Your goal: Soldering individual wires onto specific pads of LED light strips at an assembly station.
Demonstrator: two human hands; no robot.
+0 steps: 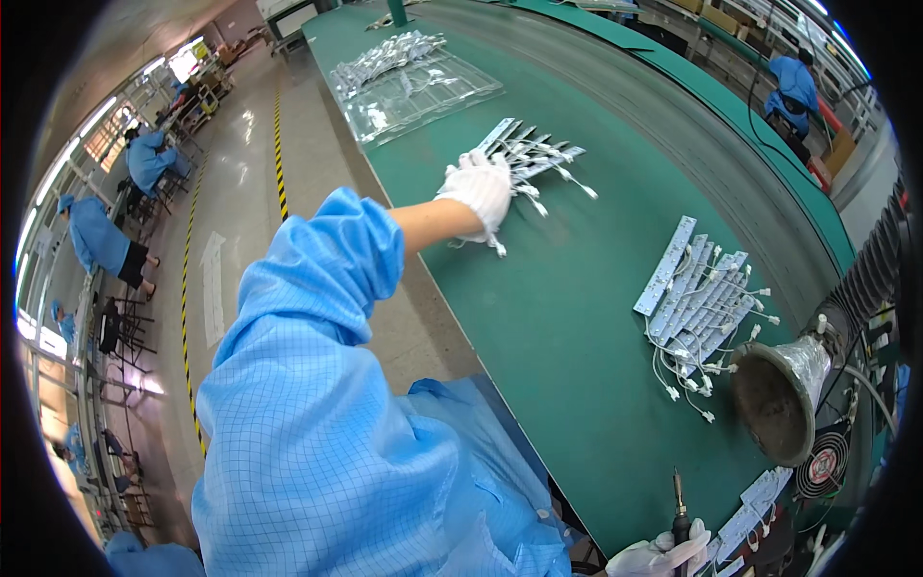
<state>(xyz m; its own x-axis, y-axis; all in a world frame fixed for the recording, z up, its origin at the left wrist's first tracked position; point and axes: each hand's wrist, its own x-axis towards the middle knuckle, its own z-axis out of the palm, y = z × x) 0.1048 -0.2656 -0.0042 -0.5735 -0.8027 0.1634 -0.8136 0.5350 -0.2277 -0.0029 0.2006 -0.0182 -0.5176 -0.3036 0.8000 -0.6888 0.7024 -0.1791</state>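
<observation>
My left hand [478,190], in a white glove, reaches out over a fanned pile of LED strips with white leads and plugs [529,156]. Its fingers curl at the near-left end of the pile, partly hidden by the back of the hand. One white plug [500,250] hangs out below the wrist. Low in the picture, my gloved right hand [659,558] is closed round a soldering iron [681,519], whose tip points up and away. Beside that hand lie more LED strips [740,524], cut off by the rim.
Another stack of wired LED strips [697,303] lies on the green bench [567,356]. A fume-extraction hood [779,404] on a ribbed hose stands at the right, above a small fan [825,464]. Clear plastic trays [413,96] with strips lie far off. Co-workers in blue sit beyond the aisle.
</observation>
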